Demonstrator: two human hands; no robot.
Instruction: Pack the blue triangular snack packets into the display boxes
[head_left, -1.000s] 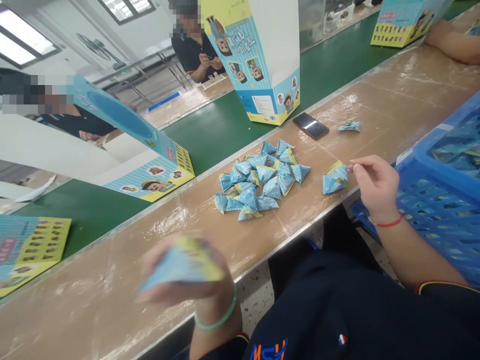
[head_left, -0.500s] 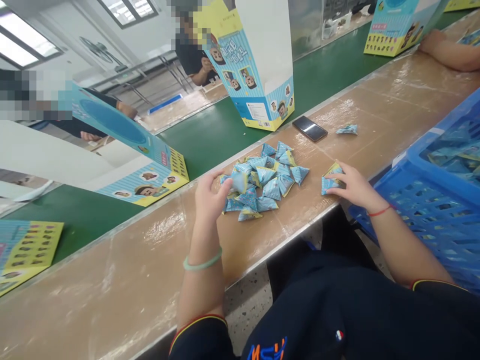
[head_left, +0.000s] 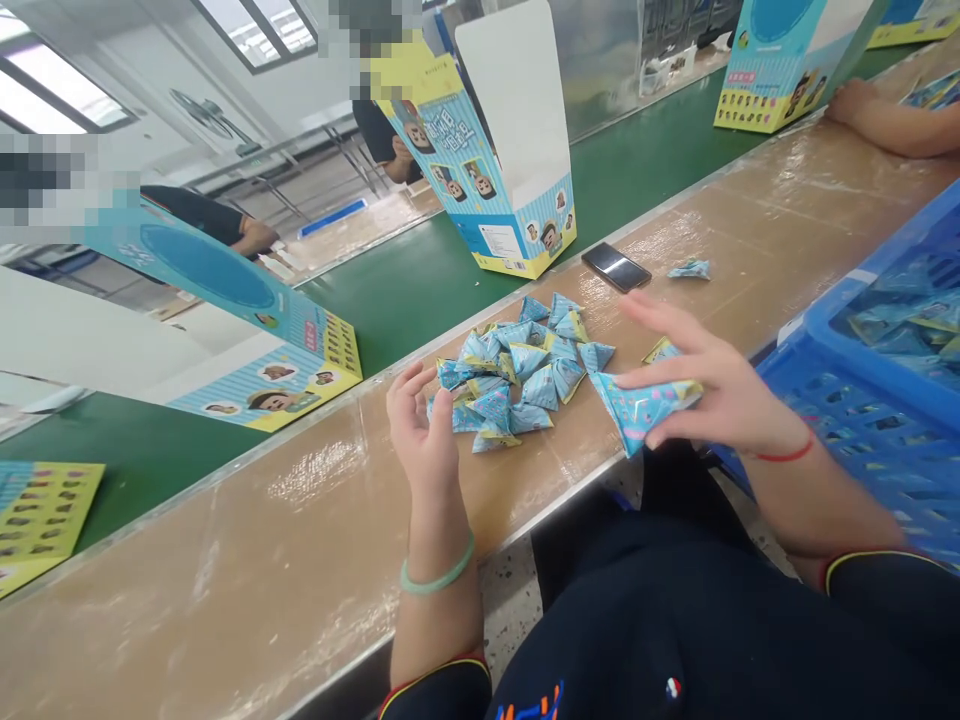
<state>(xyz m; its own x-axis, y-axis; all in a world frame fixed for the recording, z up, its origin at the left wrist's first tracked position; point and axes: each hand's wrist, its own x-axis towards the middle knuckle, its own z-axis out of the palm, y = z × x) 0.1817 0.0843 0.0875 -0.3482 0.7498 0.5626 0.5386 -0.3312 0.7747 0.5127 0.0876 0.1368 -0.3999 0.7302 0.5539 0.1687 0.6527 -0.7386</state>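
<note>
A heap of small blue-and-yellow pyramid-shaped packets [head_left: 529, 360] lies on the brown tabletop. At the heap's left edge is my left hand [head_left: 424, 425], its thumb and fingers apart and nothing gripped in them. My right hand [head_left: 716, 395] pinches one blue packet [head_left: 649, 408] between thumb and fingers, raised above the table's near edge. Partly hidden behind that hand, another packet [head_left: 661, 350] shows its yellow side on the table.
A phone [head_left: 616, 267] and a single packet [head_left: 690, 270] lie beyond the heap. Printed cartons [head_left: 517, 230] stand on the green strip [head_left: 405, 260]. On the right is a blue basket [head_left: 840, 350] holding more packets. Another person's arm [head_left: 892, 115] rests at the far right.
My right hand has risen from the tabletop with a packet in its fingers. The blurred packet by my left thumb is gone from there, and the left fingers have spread.
</note>
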